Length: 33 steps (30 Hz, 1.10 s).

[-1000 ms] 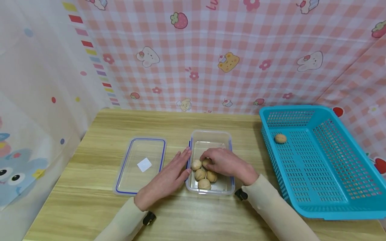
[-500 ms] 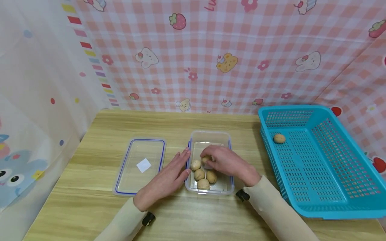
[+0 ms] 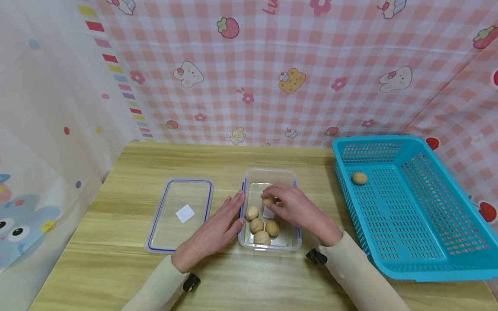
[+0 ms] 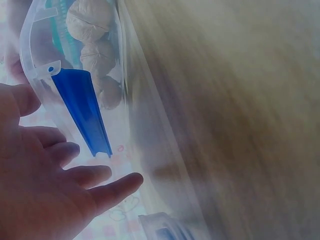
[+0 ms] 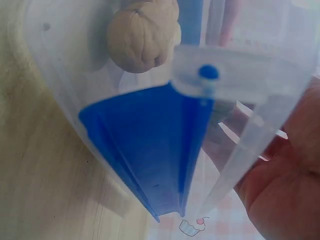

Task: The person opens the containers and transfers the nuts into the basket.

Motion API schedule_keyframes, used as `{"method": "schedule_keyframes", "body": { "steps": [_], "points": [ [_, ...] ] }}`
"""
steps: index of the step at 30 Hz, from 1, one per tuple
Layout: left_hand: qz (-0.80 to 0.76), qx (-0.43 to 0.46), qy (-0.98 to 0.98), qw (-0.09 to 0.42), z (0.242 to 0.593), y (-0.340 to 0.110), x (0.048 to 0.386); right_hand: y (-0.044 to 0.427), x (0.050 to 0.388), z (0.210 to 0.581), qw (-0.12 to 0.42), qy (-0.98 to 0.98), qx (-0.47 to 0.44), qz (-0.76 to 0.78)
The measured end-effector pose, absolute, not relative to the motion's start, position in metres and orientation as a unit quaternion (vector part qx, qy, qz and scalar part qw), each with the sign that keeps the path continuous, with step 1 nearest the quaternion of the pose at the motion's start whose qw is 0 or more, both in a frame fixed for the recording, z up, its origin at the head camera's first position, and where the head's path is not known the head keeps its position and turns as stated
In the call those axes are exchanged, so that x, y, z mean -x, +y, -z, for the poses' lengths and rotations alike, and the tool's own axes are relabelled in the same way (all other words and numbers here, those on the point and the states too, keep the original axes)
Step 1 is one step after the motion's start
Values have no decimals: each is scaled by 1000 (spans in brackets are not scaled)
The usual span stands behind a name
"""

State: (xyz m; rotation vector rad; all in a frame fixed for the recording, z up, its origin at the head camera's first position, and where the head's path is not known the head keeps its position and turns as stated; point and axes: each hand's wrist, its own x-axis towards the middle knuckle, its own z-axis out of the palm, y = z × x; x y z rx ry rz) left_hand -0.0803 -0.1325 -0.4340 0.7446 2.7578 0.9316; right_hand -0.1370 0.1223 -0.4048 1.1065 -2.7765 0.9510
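Observation:
A clear plastic food box (image 3: 272, 249) with blue side latches stands uncovered on the table. Inside, my right hand (image 3: 296, 207) pinches a walnut (image 3: 267, 201) between thumb and fingers. Several other walnuts (image 3: 262, 237) lie in the box's near left part, and a white square (image 3: 268, 211) shows below the pinched one. My left hand (image 3: 214, 231) has its fingers extended along the box's left side, the fingertips at the wall. The left wrist view shows a hanging blue latch (image 4: 82, 110) beside those fingers. Another blue latch (image 5: 150, 145) partly covers the right wrist view.
The box's clear lid (image 3: 171, 237), with a blue seal and a white square on it, lies flat to the left. At the right stands a turquoise basket (image 3: 352, 224) holding one walnut (image 3: 359, 178). A checked cloth (image 3: 233, 65) hangs behind the wooden table (image 3: 116, 207).
My right hand has risen slightly and shifted right with the pinched walnut, uncovering the white square beneath it. My left hand stays at the box's left side.

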Motion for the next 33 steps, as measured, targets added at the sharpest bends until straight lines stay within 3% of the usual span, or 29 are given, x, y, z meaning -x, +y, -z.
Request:
{"method": "schedule_keyframes", "body": {
  "steps": [17,27,33],
  "points": [
    [-311,-254,914,63,436,-132,81,142,114,393,38,-883,-340,-322],
    [-311,-254,914,56,436,-132,81,151,99,381,107,-868,-378,-304],
    [-311,-253,914,60,436,-132,81,159,88,369,102,-866,-372,-318]
  ]
}}
